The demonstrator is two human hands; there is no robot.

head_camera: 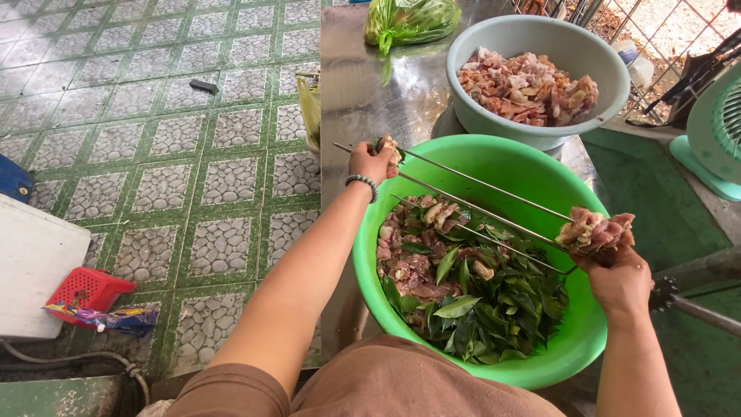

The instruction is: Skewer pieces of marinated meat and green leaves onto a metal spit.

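Floor (177, 123) of grey pebble tiles with green lines between, worn and a bit dirty. Small dark thing (204, 86) lying on the tiles, too small to tell what. Shiny metal table (370, 100) standing on the right side of the floor, bright with daylight. White board (35, 266) at the left edge, with a small red basket (86, 289) just beside it and a colourful wrapper (104, 317) touching the basket. Blue thing (14, 179) at the far left, mostly cut off. Grey hose (93, 363) curling along the bottom left. Wire fence (656, 23) at the top right, sunny ground behind it. Pale green fan (714, 131) at the right edge.
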